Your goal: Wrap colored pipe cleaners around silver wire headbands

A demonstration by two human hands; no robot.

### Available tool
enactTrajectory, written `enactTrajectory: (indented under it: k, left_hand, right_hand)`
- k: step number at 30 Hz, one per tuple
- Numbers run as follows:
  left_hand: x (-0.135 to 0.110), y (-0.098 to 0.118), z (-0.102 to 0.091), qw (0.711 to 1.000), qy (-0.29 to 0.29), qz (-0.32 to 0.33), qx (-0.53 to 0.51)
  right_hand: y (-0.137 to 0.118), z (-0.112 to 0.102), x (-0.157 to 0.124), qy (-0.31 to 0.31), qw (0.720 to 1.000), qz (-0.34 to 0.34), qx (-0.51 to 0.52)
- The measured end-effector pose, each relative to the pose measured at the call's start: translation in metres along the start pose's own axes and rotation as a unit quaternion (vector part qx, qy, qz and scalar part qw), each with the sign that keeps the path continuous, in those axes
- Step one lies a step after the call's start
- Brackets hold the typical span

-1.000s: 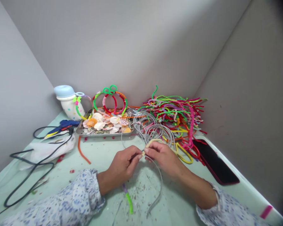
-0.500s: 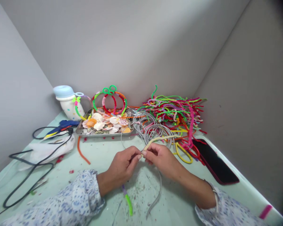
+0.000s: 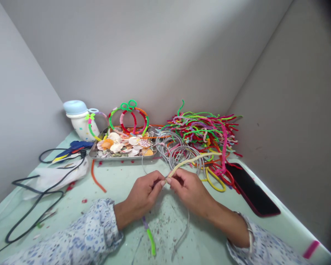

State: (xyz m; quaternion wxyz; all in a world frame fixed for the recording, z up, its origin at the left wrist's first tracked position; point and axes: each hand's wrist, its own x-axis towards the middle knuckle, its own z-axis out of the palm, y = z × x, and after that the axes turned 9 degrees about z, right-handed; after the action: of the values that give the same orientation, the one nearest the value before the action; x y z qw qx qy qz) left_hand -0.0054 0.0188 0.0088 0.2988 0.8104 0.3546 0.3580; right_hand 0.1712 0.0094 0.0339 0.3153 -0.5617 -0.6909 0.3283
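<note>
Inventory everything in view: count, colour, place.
Bottle: one, white and blue, back left
Tray: one, silver, back left
Shells: many, mostly white, in tray
Hoops: several, multicoloured, at tray
Pipe cleaners: many, multicoloured, back right
Wire coils: several, grey, back centre
Yellow loop: one, yellow, right
Phone: one, black, right
Tool: one, blue, left
Cable: one, black, left
Plastic bag: one, whitish, left
Orange strip: one, orange, before tray
Short piece: one, purple and green, front
Grey strip: one, grey, front
Cream strip: one, cream, at fingertips
Table cover: one, pale green, underneath
Walls: three, grey, around
Bracelet: one, pale, right wrist
Sleeves: two, white and blue, forearms
Left hand: one, bare, centre
Right hand: one, bare, centre
</note>
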Motion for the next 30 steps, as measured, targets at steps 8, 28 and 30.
enactTrajectory:
  k: [8,28,30]
  left_hand:
    - [0.000,0.000,0.000,1.000,-0.005,-0.015,-0.004]
    - [0.004,-0.005,0.000,0.997,-0.022,-0.068,-0.022]
    - [0.005,-0.004,0.001,0.997,-0.016,-0.071,-0.023]
  right_hand:
    - [0.005,0.001,-0.002,0.025,0.994,-0.070,-0.074]
    - [0.017,0.006,0.002,-0.008,0.979,-0.096,-0.180]
    - [0.017,0.006,0.002,-0.001,0.982,-0.084,-0.172]
